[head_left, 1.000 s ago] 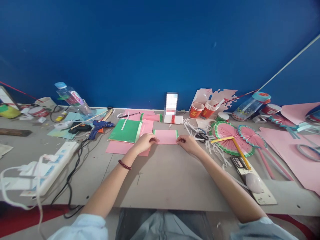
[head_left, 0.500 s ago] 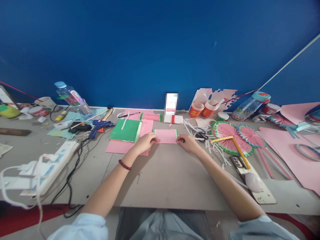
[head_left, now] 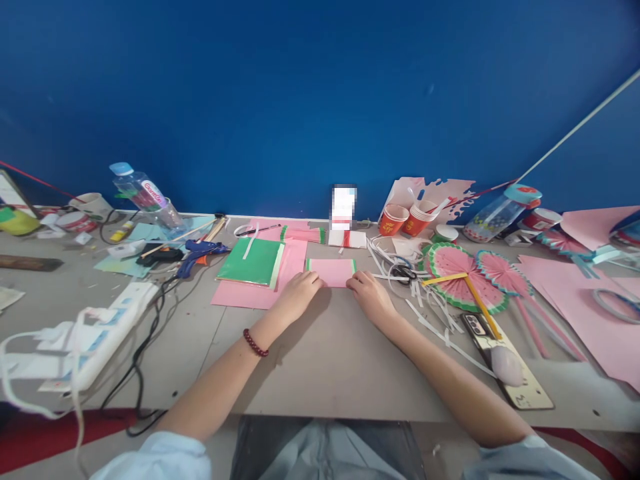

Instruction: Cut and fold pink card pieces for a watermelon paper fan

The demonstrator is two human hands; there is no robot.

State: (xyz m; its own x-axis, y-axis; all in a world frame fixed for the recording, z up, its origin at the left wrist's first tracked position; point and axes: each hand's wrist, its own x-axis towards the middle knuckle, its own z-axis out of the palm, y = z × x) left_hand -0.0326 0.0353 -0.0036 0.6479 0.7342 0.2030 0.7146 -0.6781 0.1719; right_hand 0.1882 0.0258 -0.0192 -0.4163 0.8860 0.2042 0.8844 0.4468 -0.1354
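Note:
A small pink paper (head_left: 331, 272) with green strips down its left and right sides lies flat on the table in front of me. At its lower left corner my left hand (head_left: 303, 291) has its fingers closed on the near edge. My right hand (head_left: 369, 291) is closed on the same edge at the lower right corner. The fingertips cover both near corners. Just left of my left hand, a green paper stack (head_left: 251, 261) rests on larger pink sheets (head_left: 240, 297). White paper strips (head_left: 425, 313) lie to the right of my right hand.
Scissors (head_left: 403, 272), watermelon paper fans (head_left: 463, 277), a yellow folding ruler (head_left: 475, 293) and a phone (head_left: 525, 387) are on the right. Red paper cups (head_left: 393, 220) stand behind. Leftward are a blue glue gun (head_left: 200, 257), a power strip (head_left: 115, 327) and a bottle (head_left: 145, 193).
Both hands have slid inward along the near edge of the small pink paper and turned more palm-down. The paper stays in place.

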